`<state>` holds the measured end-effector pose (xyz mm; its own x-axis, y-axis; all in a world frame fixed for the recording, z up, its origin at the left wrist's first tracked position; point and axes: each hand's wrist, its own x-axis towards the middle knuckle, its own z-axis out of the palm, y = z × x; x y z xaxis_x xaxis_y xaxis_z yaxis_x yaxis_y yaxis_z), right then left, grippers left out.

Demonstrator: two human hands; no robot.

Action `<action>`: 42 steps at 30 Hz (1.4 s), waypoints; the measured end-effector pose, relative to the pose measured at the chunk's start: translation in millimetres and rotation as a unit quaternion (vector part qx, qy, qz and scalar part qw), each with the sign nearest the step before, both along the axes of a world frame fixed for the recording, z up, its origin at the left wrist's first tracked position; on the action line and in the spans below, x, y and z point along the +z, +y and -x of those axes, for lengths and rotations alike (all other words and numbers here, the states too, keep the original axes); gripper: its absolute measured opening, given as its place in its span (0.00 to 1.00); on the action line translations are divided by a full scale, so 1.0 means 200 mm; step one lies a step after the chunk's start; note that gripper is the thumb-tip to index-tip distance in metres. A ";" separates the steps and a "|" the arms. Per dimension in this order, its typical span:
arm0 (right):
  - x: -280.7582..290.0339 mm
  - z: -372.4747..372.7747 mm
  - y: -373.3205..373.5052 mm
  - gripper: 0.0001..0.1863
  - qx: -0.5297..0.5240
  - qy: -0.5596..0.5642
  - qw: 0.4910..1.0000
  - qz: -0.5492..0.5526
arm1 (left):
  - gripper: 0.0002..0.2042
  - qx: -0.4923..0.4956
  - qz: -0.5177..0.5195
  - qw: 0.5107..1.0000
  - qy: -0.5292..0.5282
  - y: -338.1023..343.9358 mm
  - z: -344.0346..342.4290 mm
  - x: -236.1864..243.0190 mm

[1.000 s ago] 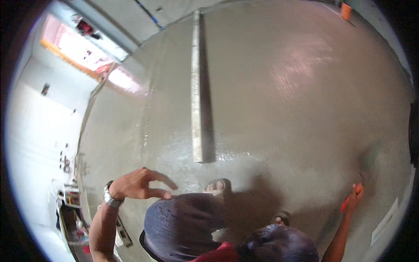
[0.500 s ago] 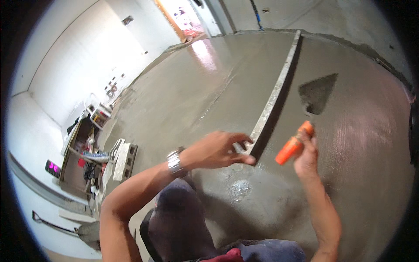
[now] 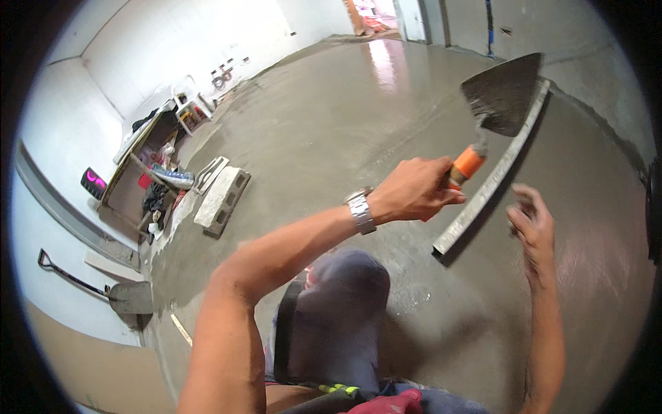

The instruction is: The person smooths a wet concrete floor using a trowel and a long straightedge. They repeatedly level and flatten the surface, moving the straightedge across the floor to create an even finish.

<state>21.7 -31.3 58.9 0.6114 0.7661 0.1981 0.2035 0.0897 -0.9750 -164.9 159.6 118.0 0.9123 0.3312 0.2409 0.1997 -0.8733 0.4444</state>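
Observation:
My left hand (image 3: 418,190), with a metal watch on its wrist, is closed around the orange handle of a trowel (image 3: 507,96). The trowel's broad grey blade points away from me, smeared with mortar, and overlaps the far part of a long straightedge (image 3: 486,186) in view. That straight metal bar lies across the wet grey screed (image 3: 303,138), its near end just right of my left hand. My right hand (image 3: 532,222) is off to the right of the bar, fingers apart and slightly curled, holding nothing.
A hollow concrete block (image 3: 224,200) rests at the left, beside a wooden box (image 3: 127,183) of tools and bags. A shovel (image 3: 131,297) leans low by the left wall. A white plastic chair (image 3: 189,107) stands farther back; a doorway (image 3: 378,17) opens at the far side.
The trowel has passed from my right hand to my left. My left hand has let go of the straightedge's near end. The view has swung left.

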 end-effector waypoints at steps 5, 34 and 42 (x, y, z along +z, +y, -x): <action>-0.35 -0.23 -0.02 0.30 -0.104 0.011 0.989 0.109 | 0.27 0.171 0.113 0.978 -0.024 0.62 0.51 -0.42; -0.11 -0.35 1.01 0.22 -0.280 -0.135 0.815 0.488 | 0.20 0.539 0.271 0.797 -0.003 2.15 2.63 -2.10; -0.16 -0.48 1.05 0.25 -0.311 -0.113 0.824 0.461 | 0.26 0.590 0.101 0.801 -0.028 2.12 2.53 -1.95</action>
<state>117.1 177.8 27.8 0.9694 0.2083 -0.1297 0.1169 -0.8569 -0.5020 -670.3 584.0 -271.5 -0.0746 0.9919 0.1025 0.8075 -0.0002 0.5899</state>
